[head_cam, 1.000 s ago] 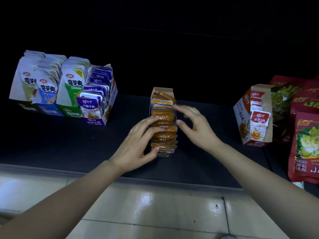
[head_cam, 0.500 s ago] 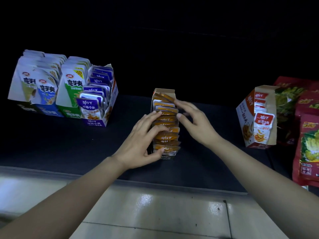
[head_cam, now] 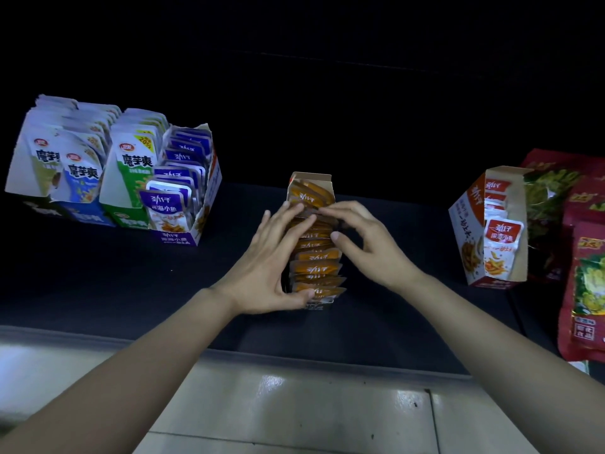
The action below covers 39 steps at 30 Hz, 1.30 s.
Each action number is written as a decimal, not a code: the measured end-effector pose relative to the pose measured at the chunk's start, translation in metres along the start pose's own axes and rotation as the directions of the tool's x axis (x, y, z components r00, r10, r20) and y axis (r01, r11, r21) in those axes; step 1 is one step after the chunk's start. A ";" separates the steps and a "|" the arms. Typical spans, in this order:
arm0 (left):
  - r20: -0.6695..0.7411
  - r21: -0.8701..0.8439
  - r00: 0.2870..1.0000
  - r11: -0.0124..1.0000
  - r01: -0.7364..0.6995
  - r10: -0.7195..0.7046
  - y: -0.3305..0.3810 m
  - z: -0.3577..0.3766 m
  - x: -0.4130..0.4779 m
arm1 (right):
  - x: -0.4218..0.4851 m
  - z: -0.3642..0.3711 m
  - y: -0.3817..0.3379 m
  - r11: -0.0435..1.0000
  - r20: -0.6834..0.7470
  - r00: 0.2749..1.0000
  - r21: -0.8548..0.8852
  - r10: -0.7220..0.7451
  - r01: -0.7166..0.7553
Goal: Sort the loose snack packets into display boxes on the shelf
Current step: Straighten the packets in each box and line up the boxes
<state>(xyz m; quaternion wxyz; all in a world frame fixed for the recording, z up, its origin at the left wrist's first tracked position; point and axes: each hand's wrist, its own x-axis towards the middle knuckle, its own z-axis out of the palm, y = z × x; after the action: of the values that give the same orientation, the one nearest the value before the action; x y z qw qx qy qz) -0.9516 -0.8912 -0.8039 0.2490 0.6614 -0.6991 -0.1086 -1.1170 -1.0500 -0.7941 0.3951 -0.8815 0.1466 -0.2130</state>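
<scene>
1. head view: the orange packets [head_cam: 316, 267] stand in a row inside their display box [head_cam: 311, 177], mid-shelf [head_cam: 98, 283], well apart from the purple box [head_cam: 183, 198] and the red box [head_cam: 491, 231].
2. head view: my left hand [head_cam: 268, 270] lies with straight fingers along the row's left side, thumb at the front end, grasping nothing. my right hand [head_cam: 373, 250] is loosely arched, fingertips [head_cam: 322, 209] on the rear packet tops, thumb clear, nothing pinched.
3. the front packets fan out over the low front lip. squeezing too hard from behind could pop them out towards the shelf edge.
4. uneven sideways pressure could skew or tip the narrow box.
5. dim light hides the rear packets, so i could crease one unseen.
</scene>
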 end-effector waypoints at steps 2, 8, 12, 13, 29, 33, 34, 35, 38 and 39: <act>-0.013 0.005 1.000 1.000 -0.002 0.002 -0.001 0.000 0.000 | 0.003 0.000 0.002 1.000 -0.023 1.000 -0.021 -0.005 0.005; -0.018 0.009 1.000 1.000 0.001 -0.001 -0.001 0.001 0.002 | 0.032 -0.003 0.005 0.991 -0.186 0.982 -0.129 0.018 -0.042; -0.012 -0.011 1.000 1.000 0.008 -0.008 -0.002 0.000 0.001 | 0.052 0.001 0.006 0.970 -0.216 0.974 -0.215 0.066 -0.114; -0.012 -0.012 1.000 1.000 0.011 -0.012 -0.002 0.000 0.000 | 0.055 0.002 0.005 0.967 -0.211 0.974 -0.220 0.084 -0.131; 0.015 -0.042 0.999 0.999 0.033 -0.033 -0.002 0.000 -0.005 | 0.073 0.000 -0.007 0.938 0.063 0.988 -0.328 0.140 -0.112; 0.020 -0.059 0.999 0.997 0.042 -0.040 -0.002 0.000 -0.005 | 0.069 0.001 -0.004 0.950 0.077 0.983 -0.282 0.164 -0.137; 0.017 -0.061 0.999 0.997 0.037 -0.036 -0.002 0.001 -0.004 | 0.066 0.001 -0.005 0.963 0.047 0.987 -0.227 0.157 -0.142; 0.013 -0.067 0.999 0.997 0.035 -0.034 -0.002 0.002 -0.004 | 0.063 0.001 -0.006 0.976 -0.004 0.990 -0.164 0.141 -0.140; 0.006 -0.121 0.997 0.990 0.077 -0.077 -0.004 0.005 -0.004 | 0.046 0.003 -0.005 0.989 -0.144 0.979 -0.017 0.143 -0.147; 0.008 -0.149 0.995 0.983 0.104 -0.104 -0.005 0.006 -0.004 | 0.040 0.006 -0.002 0.989 -0.146 0.978 -0.002 0.148 -0.150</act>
<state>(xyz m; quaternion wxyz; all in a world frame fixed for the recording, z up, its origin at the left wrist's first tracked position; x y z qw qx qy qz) -0.9504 -0.8890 -0.8121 0.2918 0.6765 -0.6535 -0.1738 -1.0795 -1.0617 -0.7854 0.3923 -0.8527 0.2420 -0.2457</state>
